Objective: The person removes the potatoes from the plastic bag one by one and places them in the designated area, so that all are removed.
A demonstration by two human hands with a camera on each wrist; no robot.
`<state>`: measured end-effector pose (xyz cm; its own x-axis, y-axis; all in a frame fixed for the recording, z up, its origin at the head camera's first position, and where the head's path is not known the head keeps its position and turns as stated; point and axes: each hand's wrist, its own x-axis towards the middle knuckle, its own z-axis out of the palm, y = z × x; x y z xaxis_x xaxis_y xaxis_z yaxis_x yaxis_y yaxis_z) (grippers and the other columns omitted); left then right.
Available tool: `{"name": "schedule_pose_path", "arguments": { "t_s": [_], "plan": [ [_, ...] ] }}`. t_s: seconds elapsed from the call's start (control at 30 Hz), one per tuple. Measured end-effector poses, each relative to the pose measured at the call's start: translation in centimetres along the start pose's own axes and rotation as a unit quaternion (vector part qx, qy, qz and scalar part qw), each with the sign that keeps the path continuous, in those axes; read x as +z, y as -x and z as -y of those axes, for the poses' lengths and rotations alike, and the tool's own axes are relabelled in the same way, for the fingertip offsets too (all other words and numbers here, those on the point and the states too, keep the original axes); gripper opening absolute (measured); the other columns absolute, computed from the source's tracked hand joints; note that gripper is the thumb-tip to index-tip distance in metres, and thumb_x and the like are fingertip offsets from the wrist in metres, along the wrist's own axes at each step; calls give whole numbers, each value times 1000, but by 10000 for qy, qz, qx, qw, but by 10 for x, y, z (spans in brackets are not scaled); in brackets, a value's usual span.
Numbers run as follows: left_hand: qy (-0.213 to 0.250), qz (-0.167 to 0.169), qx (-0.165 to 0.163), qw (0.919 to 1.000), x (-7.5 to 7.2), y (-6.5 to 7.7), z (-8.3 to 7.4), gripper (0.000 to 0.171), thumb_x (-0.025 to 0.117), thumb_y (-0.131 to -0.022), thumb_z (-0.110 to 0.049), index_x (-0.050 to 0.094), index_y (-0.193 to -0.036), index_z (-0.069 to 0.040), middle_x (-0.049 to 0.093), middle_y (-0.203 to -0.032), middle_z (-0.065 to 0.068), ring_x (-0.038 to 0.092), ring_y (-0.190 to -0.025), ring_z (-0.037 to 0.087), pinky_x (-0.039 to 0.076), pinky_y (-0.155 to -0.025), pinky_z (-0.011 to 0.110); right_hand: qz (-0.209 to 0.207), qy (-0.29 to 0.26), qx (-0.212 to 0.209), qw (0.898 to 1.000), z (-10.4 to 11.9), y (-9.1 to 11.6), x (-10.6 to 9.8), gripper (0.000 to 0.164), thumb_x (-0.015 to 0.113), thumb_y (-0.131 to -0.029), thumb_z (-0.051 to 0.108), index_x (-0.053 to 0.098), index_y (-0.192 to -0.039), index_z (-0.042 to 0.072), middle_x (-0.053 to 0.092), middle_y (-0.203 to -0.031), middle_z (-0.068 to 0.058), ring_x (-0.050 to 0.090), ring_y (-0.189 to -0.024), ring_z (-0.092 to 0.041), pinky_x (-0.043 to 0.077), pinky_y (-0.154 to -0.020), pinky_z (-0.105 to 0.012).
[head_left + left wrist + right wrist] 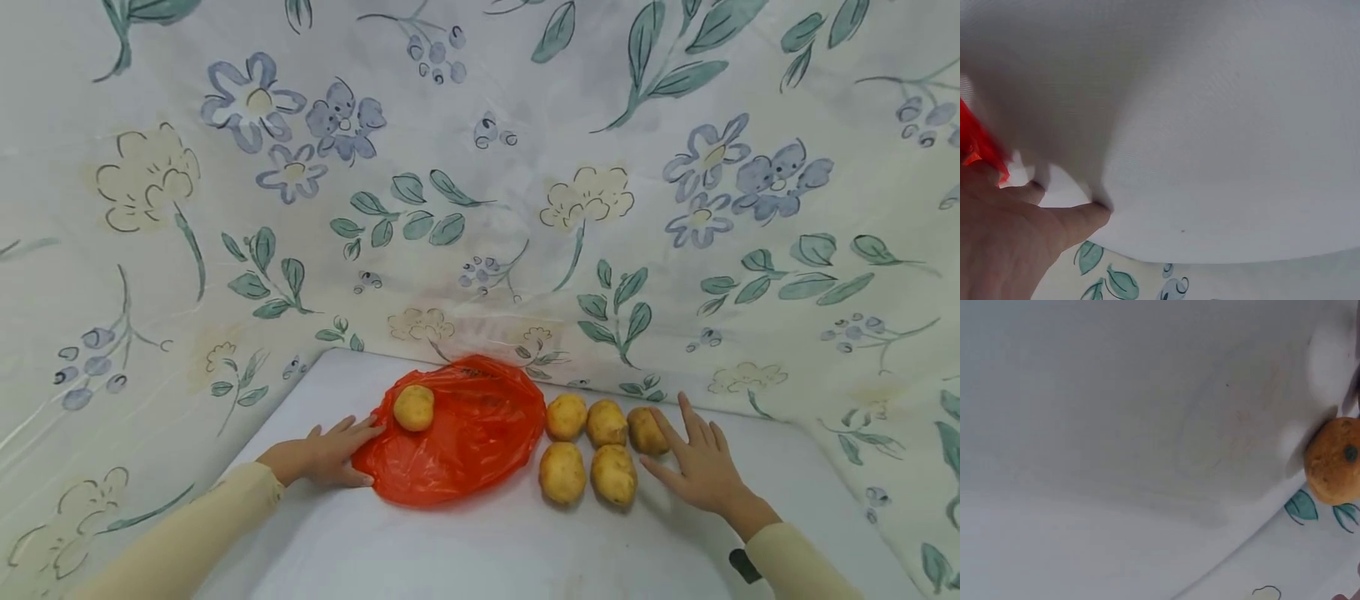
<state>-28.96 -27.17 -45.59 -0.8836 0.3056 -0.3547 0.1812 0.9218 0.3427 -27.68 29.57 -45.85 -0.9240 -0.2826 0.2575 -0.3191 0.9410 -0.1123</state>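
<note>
A flattened red plastic bag (480, 450) lies on the white table with one potato (413, 407) on its left part. At the bag's left edge is my left hand (333, 456), its fingers stretched out and fingertips right at the plastic. In the left wrist view that hand (1013, 228) rests on the table surface beside a strip of red bag (975, 137). Right of the bag, several potatoes stand in two rows. My right hand (701, 468) has its fingers spread over the back row's right-hand potato (647, 431), partly covering it. The right wrist view shows a potato (1335, 460) at its right edge.
A floral-patterned sheet (450, 267) rises behind the table and along both sides. Closest to the bag are a back-row potato (566, 417) and a front-row potato (562, 473). A small black object (744, 565) shows by the right sleeve. White tabletop (480, 558) stretches in front.
</note>
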Motion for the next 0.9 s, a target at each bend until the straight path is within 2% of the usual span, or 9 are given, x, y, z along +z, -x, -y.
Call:
{"name": "schedule_pose_path", "arguments": {
  "t_s": [0.2, 0.4, 0.57, 0.77, 0.9],
  "plan": [
    [-95, -48, -83, 9999, -7, -2, 4, 95, 79, -78, -48, 33, -154, -16, 24, -162, 17, 11, -146, 51, 7, -108, 80, 107, -126, 119, 9998, 10, -21, -4, 80, 49, -95, 61, 27, -157, 16, 0, -163, -30, 21, -141, -60, 12, -110, -75],
    [38, -27, -117, 9999, -6, -1, 3, 97, 79, -77, -49, 33, -155, -16, 24, -162, 17, 10, -146, 52, 5, -108, 80, 156, -65, 35, 9999, 21, -38, -8, 81, 49, -93, 63, 28, -157, 17, -3, -164, -26, 17, -145, -52, 8, -112, -75],
    [92, -16, -94, 9999, -3, -1, -1, 96, 79, -77, -49, 33, -155, -15, 23, -162, 18, 10, -146, 52, 4, -108, 80, 348, -5, 88, 9994, 27, -49, -8, 83, 49, -93, 65, 29, -157, 16, -4, -164, -25, 15, -146, -52, 7, -112, -75],
    [102, 36, -106, 9999, 1, -2, -1, 96, 79, -77, -49, 33, -154, -16, 24, -162, 17, 11, -146, 52, 5, -108, 80, 427, 196, -180, 9987, 50, -63, -6, 82, 50, -91, 64, 29, -157, 19, -2, -165, -22, 16, -147, -51, 6, -114, -73],
    [71, 18, -81, 9999, 0, -2, -5, 94, 79, -78, -47, 34, -154, -15, 25, -162, 18, 11, -146, 52, 5, -108, 80, 427, 352, -329, 9979, 65, -76, -10, 82, 45, -92, 69, 25, -158, 24, -5, -166, -19, 13, -148, -50, 6, -115, -72]
  ]
}}
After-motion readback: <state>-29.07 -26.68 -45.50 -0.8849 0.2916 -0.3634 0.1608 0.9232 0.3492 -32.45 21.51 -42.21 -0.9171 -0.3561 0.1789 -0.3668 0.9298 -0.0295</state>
